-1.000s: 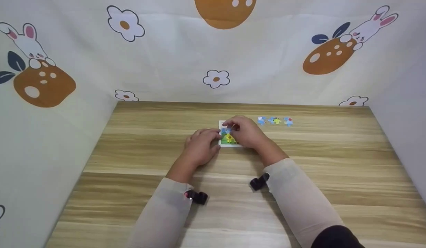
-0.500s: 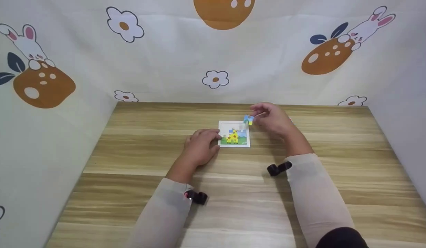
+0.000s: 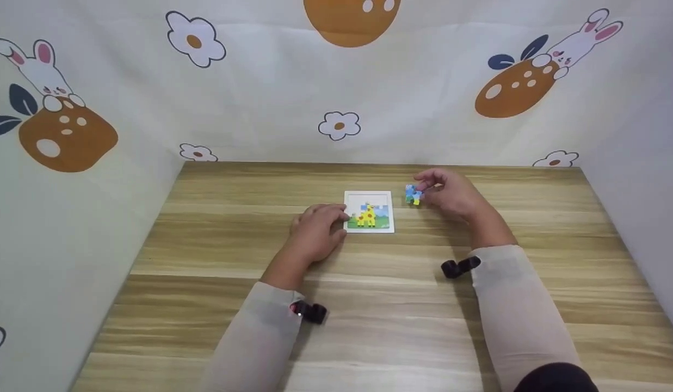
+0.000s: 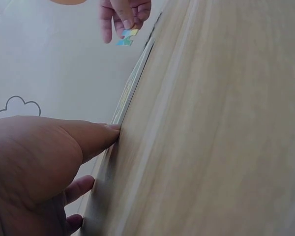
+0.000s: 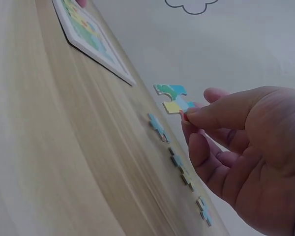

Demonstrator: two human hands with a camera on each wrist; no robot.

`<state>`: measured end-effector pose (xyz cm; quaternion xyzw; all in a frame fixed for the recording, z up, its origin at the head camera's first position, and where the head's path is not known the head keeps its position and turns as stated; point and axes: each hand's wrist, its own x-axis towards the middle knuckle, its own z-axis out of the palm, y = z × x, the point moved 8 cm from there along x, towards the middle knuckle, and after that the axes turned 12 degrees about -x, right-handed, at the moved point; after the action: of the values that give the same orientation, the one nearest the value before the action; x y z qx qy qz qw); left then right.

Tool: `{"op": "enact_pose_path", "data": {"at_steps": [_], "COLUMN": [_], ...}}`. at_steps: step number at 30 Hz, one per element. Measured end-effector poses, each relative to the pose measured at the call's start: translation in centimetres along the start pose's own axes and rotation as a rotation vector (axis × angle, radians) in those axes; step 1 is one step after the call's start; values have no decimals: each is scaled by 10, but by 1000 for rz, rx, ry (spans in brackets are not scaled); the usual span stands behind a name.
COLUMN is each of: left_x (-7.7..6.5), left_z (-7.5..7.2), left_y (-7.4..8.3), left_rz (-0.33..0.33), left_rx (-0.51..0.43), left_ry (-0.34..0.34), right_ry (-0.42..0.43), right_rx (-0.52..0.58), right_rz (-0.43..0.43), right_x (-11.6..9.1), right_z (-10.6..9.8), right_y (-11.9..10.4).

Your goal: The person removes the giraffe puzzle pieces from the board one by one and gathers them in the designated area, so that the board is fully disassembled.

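Note:
A small white-rimmed puzzle tray [image 3: 369, 231] lies on the table, its lower part filled with a giraffe picture and its upper part bare. My left hand [image 3: 317, 234] rests at the tray's left edge, fingertips on the rim and thumb [image 4: 101, 135] against its side. To the right of the tray, my right hand [image 3: 453, 193] pinches a blue, green and yellow jigsaw piece [image 5: 174, 91] between thumb and fingers, raised above the table. Beneath it in the right wrist view lie three loose jigsaw pieces [image 5: 159, 129] in a row, largely hidden in the head view.
The wood-grain table [image 3: 369, 326] ends at a back wall covered in printed cloth [image 3: 271, 98]. Light side walls stand left and right. A small black camera [image 3: 460, 267] sticks out from each sleeve cuff.
My right hand has lifted away from the tray and moved right, carrying the jigsaw piece over toward the loose ones. The tray's upper part is now uncovered. My left hand has stayed put.

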<state>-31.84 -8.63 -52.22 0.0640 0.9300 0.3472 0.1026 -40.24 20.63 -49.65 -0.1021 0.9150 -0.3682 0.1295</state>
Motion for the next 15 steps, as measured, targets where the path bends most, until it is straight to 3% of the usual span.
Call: {"op": "enact_pose_path", "data": {"at_steps": [15], "left_x": [0], "left_z": [0], "left_y": [0], "left_rz": [6], "left_rx": [1], "left_ry": [17], "right_ry": [-39], "right_rx": [-72], "right_rz": [-4], "right_x": [2], "right_z": [9], "right_y": [9]}}
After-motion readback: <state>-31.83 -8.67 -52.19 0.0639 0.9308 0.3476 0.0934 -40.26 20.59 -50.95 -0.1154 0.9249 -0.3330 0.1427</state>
